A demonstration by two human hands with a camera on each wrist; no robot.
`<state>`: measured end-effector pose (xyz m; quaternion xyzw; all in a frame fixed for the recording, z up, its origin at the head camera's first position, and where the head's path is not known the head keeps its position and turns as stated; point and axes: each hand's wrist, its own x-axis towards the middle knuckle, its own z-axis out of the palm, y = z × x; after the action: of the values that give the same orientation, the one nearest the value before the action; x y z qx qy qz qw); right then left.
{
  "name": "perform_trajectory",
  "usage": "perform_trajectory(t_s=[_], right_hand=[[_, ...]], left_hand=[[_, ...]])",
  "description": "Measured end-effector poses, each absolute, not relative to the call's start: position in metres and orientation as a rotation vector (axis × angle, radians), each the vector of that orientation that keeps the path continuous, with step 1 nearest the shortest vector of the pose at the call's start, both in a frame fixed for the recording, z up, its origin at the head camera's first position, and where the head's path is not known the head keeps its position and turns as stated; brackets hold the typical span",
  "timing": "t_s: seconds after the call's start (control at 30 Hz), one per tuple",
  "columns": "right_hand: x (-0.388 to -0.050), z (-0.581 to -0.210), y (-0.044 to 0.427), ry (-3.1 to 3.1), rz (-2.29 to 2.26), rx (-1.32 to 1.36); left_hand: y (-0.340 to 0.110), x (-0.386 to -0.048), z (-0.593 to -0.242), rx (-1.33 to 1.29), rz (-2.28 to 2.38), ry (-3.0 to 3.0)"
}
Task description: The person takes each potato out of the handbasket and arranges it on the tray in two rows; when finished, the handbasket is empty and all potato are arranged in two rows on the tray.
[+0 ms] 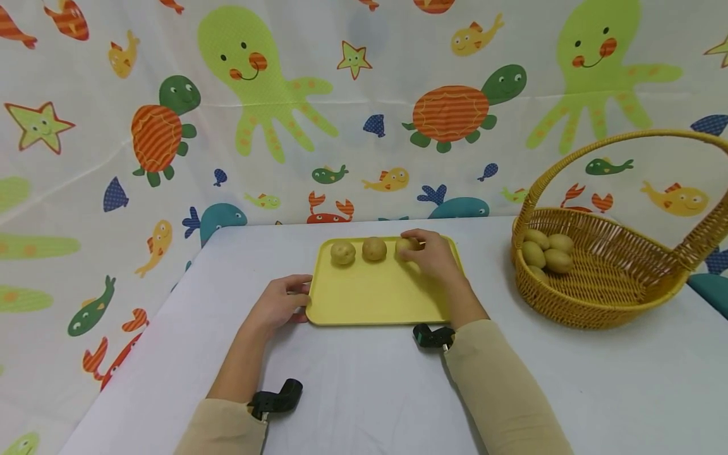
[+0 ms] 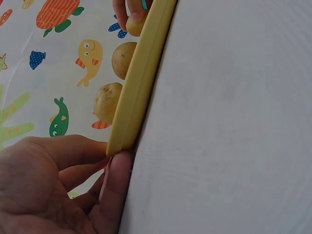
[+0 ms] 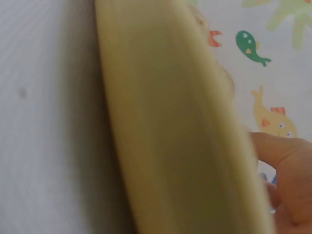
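Observation:
A yellow rectangular tray [image 1: 375,297] lies on the white table. Along its far edge sit a left potato [image 1: 342,253] and a middle potato [image 1: 374,249], slightly apart. At the right end of that row, my right hand [image 1: 435,256] holds a third potato [image 1: 405,248], partly covered by the fingers. My left hand [image 1: 279,303] pinches the tray's left edge; in the left wrist view its fingers [image 2: 73,148] and thumb meet at the tray rim. The right wrist view shows mostly the blurred tray side [image 3: 175,122], with part of the right hand [image 3: 292,175] behind it.
On the right of the table stands a wicker basket [image 1: 603,315] with a tall arched handle [image 1: 603,144]. Several potatoes [image 1: 558,260] lie in its left side. A white cloth with printed sea animals [image 1: 364,76] hangs behind the table.

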<state>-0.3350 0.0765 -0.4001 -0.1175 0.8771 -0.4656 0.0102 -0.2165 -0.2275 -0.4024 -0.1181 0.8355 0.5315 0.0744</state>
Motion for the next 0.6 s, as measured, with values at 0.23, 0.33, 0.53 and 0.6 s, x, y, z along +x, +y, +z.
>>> perform_trajectory(t_s=[0.23,0.33,0.53,0.6], right_hand=[[-0.3370,-0.4008,0.0761,2.748,-1.415,-0.366],[-0.3368,-0.4004,0.0755,2.744,-1.420,-0.361],[-0.3362,-0.4004,0.0760,2.725,-1.428,-0.356],[-0.3364,-0.4015,0.0764,2.722,-1.425,-0.347]], left_hand=[[-0.2289,-0.2177,-0.4030,-0.350,1.593,2.524],[-0.2288,-0.2175,-0.4023,-0.351,1.589,2.525],[-0.2284,-0.2172,-0.4015,-0.361,1.586,2.527],[-0.2279,-0.2167,-0.4013,-0.360,1.582,2.528]])
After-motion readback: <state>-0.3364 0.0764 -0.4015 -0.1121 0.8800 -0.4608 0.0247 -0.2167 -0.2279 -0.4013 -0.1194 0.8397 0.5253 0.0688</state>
